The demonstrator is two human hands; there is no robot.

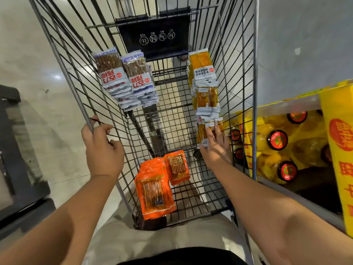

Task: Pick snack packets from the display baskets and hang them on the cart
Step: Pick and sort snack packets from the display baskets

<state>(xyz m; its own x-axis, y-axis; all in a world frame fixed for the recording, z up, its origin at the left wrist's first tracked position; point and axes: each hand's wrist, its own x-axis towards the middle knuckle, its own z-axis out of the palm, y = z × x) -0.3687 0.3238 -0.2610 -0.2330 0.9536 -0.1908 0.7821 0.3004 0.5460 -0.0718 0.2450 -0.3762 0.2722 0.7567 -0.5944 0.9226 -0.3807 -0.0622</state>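
Yellow snack packets hang in a column on inner R wall of cart. R hand is at the lowest bunch, fingers straight and laid flat on it, thumb at its lower edge. L hand is well apart, fingers curled round cart's L top rail. White-brown packets hang on L wall, orange packets at near end. Bottles outside, R.

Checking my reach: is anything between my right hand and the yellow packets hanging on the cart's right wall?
Nothing visible: the right hand touches the lowest yellow packets, which hang inside the cart.
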